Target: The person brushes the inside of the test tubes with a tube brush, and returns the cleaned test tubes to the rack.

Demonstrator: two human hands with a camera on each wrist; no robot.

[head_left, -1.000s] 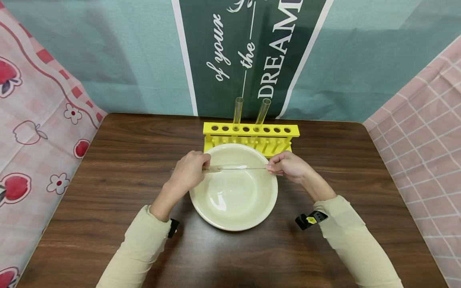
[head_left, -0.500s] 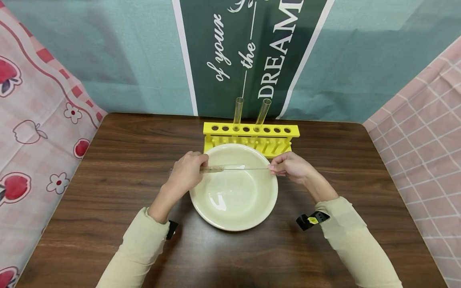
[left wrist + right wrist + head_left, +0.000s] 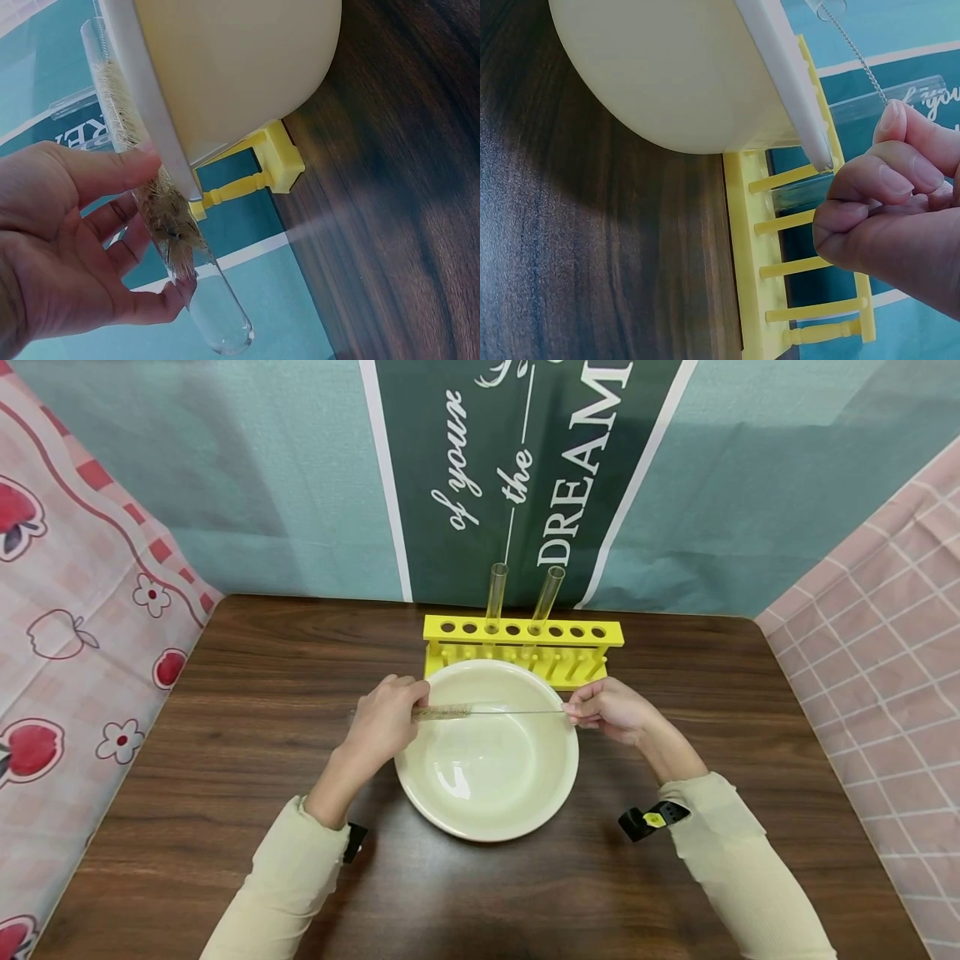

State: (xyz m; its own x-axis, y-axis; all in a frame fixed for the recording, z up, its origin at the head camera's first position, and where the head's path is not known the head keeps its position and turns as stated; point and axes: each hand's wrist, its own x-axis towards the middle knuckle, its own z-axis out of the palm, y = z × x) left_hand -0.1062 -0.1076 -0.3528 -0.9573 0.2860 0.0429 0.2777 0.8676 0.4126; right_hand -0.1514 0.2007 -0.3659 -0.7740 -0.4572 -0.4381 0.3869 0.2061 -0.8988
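Over the basin (image 3: 480, 777), my left hand (image 3: 386, 714) grips a clear glass test tube (image 3: 223, 315), thumb on one side and fingers on the other. The tube lies roughly level in the head view, its rounded closed end jutting out past the little finger in the left wrist view. Inside it sits a test tube brush (image 3: 446, 712) with tan bristles, darker and tufted toward the tip. My right hand (image 3: 609, 706) pinches the brush's twisted wire handle (image 3: 861, 64) between thumb and index finger, near the basin's right rim. The other right fingers are curled in.
Behind the basin stands a yellow test tube rack (image 3: 525, 628), partly hidden by the rim. It holds two glass tubes, one upright (image 3: 496, 597) and one leaning (image 3: 547, 597). The dark wooden table (image 3: 300, 643) meets a blue-green cloth backdrop (image 3: 300, 468).
My hands have drawn slightly apart: the left has shifted left with the tube, the right a little right with the wire. The bristles now sit nearer the tube's mouth.
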